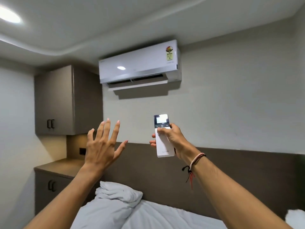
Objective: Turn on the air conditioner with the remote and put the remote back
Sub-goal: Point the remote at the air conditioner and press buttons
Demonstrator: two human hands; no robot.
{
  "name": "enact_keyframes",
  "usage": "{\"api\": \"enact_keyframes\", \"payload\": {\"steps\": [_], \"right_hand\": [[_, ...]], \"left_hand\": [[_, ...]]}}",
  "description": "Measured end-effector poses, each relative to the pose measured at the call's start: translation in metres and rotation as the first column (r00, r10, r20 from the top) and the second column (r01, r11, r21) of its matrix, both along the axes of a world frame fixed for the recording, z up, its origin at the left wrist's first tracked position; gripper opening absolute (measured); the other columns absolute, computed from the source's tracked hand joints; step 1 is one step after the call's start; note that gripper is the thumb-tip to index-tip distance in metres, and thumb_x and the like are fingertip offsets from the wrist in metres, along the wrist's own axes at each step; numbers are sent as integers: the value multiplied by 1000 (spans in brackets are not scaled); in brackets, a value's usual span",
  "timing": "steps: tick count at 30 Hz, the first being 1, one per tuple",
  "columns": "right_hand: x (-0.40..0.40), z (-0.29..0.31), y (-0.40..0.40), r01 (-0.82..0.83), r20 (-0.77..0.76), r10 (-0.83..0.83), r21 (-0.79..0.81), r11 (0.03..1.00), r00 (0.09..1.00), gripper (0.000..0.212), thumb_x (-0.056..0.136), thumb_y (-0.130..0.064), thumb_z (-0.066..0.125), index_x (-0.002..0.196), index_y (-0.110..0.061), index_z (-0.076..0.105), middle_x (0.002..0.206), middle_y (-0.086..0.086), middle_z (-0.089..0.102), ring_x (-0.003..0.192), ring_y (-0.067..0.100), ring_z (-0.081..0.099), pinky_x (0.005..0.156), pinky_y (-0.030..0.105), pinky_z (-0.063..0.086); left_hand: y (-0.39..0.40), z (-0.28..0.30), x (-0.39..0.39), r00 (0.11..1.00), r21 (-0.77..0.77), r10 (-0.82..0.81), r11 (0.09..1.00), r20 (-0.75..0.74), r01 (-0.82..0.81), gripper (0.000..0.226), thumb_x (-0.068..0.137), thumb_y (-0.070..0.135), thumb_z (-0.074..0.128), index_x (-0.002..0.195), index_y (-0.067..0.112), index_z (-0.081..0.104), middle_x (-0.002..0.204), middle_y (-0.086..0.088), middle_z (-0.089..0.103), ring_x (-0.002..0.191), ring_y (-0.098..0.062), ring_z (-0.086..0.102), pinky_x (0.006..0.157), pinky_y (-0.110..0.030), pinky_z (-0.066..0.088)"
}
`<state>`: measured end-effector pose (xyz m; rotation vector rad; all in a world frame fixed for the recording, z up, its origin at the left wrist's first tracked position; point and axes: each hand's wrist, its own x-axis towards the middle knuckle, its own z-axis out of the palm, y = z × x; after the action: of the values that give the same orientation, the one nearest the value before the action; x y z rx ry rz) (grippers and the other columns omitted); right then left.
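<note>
A white wall-mounted air conditioner (pixel 138 66) hangs high on the far wall, its lower flap tilted open. My right hand (pixel 171 139) grips a slim white remote (pixel 164 146) upright below it, pointed at the unit. The remote's small screen is lit, and my thumb rests just under the row of buttons beneath the screen. My left hand (pixel 102 146) is raised to the left of the remote, fingers spread, holding nothing. A thread bracelet circles my right wrist.
A bed with white bedding and a crumpled pillow (pixel 115 197) lies below my arms against a brown headboard (pixel 231 171). At left stand a brown upper cabinet (pixel 66 101), a countertop (pixel 61 167) and a lower cabinet. A ceiling light (pixel 9 14) glows at top left.
</note>
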<state>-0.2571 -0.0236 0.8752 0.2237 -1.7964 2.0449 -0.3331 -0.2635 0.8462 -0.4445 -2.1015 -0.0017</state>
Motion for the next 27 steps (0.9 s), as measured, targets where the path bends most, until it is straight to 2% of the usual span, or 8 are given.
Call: {"api": "enact_keyframes", "payload": {"steps": [4,7,15,19,27], "right_hand": [[-10,15,-18,0,-4,0,10,1000,1000,41,93,-8,62,130,-3,43,101,26,71,63,32,75,54,36,62],[-14,18,-30,3,-2,-3,29,1000,1000,41,92,-7,60,129,-2,43,101,25,70,61,31,75,52,34,61],[-15,13,-42,31,-1,-31,73,997,1000,39,92,-10,60,127,-5,45,101,21,72,65,31,75,57,34,62],[-12,9,-37,52,-13,-51,82,995,999,40,94,-12,62,129,-7,45,100,20,73,66,29,76,57,34,62],[1,0,-28,27,9,-28,43,999,1000,37,97,-9,59,131,-6,44,104,23,71,65,30,76,54,34,61]], "left_hand": [[-16,13,4,999,10,44,999,5,-44,85,93,68,16,153,15,41,154,-26,46,137,-42,50,101,-61,45],[-21,20,8,999,32,40,999,11,-40,85,92,69,18,154,15,39,155,-25,44,139,-42,48,102,-63,45],[-26,19,17,999,44,12,999,45,-14,91,92,72,6,154,15,39,155,-25,44,139,-42,48,102,-63,46],[-24,18,20,999,44,-4,999,54,1,87,92,71,17,153,15,42,154,-25,46,137,-43,51,101,-64,47],[-24,14,24,996,44,-30,999,78,27,88,93,72,13,151,15,45,152,-25,48,135,-43,53,99,-64,48]]}}
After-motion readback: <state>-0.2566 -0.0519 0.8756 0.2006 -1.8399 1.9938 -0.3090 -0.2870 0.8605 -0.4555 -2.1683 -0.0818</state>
